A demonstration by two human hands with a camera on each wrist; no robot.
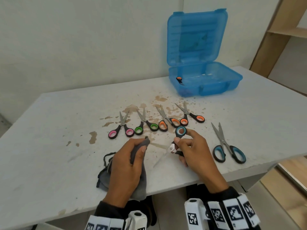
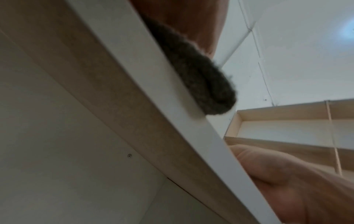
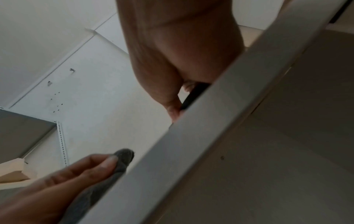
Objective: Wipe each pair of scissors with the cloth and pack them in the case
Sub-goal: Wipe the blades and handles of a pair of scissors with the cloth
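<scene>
1. While the left hand (image 1: 127, 165) grips a grey cloth (image 1: 141, 183) near the front edge of the white counter (image 1: 49, 146), the right hand (image 1: 194, 151) holds a pair of blue-handled scissors (image 1: 174, 146) by the handles, thumb near the pivot, index finger stretched toward the upper ring.
2. Those scissors are open, with the blades blurred and pointing left toward the cloth; one blade tip lies just beside the cloth's raised corner, and I cannot tell if they touch.
3. Behind the hands, four pairs lie in a row on the stained counter: pink-handled scissors (image 1: 122, 127), green-handled scissors (image 1: 146, 124), and two orange-handled pairs (image 1: 167, 121) (image 1: 191, 115).
4. A larger blue-handled pair (image 1: 228, 145) lies to the right, close to the counter's edge.
5. Farther back on the right stands the blue case (image 1: 206, 80), its lid upright, with one small orange-handled pair (image 1: 179, 80) visible inside at its left end.
6. From the left wrist view, the cloth (image 2: 201, 75) bulges over the counter edge (image 2: 172, 106); in the right wrist view, fingers (image 3: 172, 98) curl round a black handle (image 3: 193, 97).
</scene>
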